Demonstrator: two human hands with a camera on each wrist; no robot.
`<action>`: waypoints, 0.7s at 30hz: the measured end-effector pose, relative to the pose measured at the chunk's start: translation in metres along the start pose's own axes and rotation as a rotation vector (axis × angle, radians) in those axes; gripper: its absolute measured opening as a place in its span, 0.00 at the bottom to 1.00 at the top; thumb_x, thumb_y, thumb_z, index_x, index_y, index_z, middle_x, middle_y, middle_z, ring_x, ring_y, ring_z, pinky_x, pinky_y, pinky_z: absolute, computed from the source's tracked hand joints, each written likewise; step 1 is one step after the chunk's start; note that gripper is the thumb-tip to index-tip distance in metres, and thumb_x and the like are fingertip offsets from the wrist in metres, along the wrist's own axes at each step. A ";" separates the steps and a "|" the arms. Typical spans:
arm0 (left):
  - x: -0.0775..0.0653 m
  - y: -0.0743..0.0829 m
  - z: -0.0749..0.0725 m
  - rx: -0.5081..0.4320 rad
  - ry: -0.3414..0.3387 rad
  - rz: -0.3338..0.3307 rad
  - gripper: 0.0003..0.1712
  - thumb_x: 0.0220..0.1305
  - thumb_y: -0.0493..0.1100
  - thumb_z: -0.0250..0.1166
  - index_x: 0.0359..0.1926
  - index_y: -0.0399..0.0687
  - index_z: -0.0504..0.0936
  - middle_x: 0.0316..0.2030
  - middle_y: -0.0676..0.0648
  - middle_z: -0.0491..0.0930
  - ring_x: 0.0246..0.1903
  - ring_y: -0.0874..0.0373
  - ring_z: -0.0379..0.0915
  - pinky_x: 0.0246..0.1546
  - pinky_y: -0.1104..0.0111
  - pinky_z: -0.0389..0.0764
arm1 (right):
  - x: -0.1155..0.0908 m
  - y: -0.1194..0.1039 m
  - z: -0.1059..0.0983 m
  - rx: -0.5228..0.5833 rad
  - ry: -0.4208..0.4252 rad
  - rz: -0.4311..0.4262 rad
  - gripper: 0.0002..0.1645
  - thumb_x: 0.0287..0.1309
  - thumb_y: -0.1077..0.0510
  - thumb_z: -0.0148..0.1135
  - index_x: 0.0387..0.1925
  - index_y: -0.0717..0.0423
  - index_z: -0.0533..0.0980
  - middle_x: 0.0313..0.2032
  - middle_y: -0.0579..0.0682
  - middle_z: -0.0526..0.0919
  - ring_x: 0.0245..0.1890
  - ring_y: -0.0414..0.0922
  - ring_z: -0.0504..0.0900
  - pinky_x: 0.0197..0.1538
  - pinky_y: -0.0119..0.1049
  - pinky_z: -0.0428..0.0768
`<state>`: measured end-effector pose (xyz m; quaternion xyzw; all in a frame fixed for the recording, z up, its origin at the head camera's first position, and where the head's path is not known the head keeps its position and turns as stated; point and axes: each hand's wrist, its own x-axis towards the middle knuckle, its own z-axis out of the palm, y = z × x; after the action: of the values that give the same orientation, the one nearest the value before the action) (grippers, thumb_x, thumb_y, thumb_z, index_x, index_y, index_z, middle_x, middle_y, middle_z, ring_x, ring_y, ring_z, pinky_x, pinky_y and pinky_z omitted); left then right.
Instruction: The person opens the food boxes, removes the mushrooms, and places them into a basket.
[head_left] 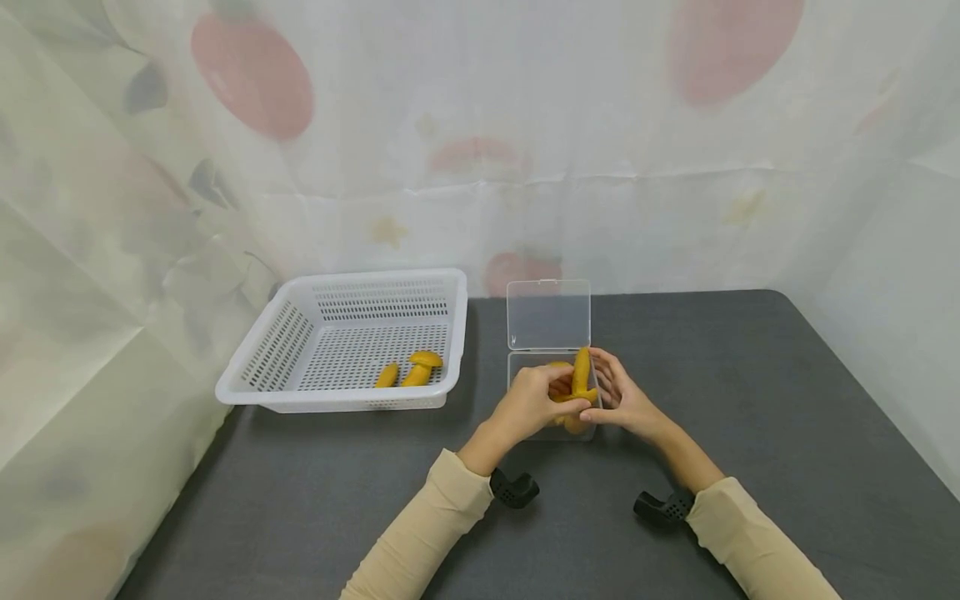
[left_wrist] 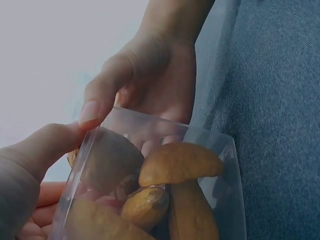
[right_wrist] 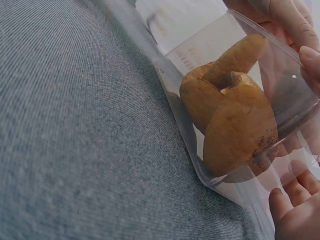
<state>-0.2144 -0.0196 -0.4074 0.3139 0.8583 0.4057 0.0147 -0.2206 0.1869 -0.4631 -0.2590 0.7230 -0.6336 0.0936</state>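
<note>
First, the head view: the left hand (head_left: 536, 396) and the right hand (head_left: 626, 400) work over a clear plastic box (head_left: 558, 436) on the dark tabletop (head_left: 750, 417). The fingers of the left hand are clamped, thumb against index finger, on the cap of a yellow mushroom (head_left: 581, 372), which stands stem uppermost between the hands, within the outline of the box. The fingers of the right hand curve around the far side of the stem, with the thumb near the cap; whether they grip it cannot be told. The hinged lid (head_left: 549, 317) is raised at the rear of the box. A white perforated basket (head_left: 330, 401) sits to the left, well apart from the box, and contains two further mushrooms (head_left: 422, 367) near its front right corner. Left wrist view: the thumbs meet at the box rim; behind the transparent wall, a capped mushroom (left_wrist: 180, 165) lies beside a stem end (left_wrist: 145, 207). Right wrist view: overlapping mushrooms (right_wrist: 240, 135) occupy the box; the nearer fingers (right_wrist: 281, 202) are bent beside its wall, and their exact contact is unclear.
</note>
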 end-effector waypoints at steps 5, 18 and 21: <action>-0.002 0.000 0.000 -0.033 0.011 0.003 0.23 0.60 0.41 0.68 0.55 0.37 0.79 0.43 0.39 0.85 0.39 0.51 0.86 0.39 0.77 0.85 | 0.001 0.000 0.000 -0.009 -0.003 0.001 0.58 0.56 0.60 0.67 0.74 0.60 0.38 0.74 0.70 0.42 0.74 0.69 0.41 0.70 0.63 0.50; -0.008 -0.001 -0.006 -0.024 0.065 0.024 0.22 0.60 0.36 0.65 0.55 0.34 0.79 0.47 0.38 0.84 0.40 0.51 0.86 0.40 0.74 0.86 | 0.001 0.000 0.000 0.006 0.007 0.042 0.63 0.55 0.59 0.69 0.74 0.64 0.33 0.73 0.73 0.37 0.73 0.73 0.36 0.69 0.72 0.43; -0.010 -0.001 -0.008 -0.026 0.070 0.021 0.22 0.61 0.36 0.64 0.56 0.35 0.79 0.49 0.38 0.83 0.41 0.52 0.86 0.40 0.77 0.85 | 0.000 -0.001 0.000 0.009 0.008 0.038 0.63 0.54 0.59 0.69 0.74 0.64 0.33 0.73 0.73 0.37 0.73 0.73 0.35 0.69 0.73 0.43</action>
<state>-0.2098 -0.0314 -0.4050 0.3083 0.8495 0.4278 -0.0156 -0.2208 0.1867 -0.4625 -0.2420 0.7252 -0.6361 0.1040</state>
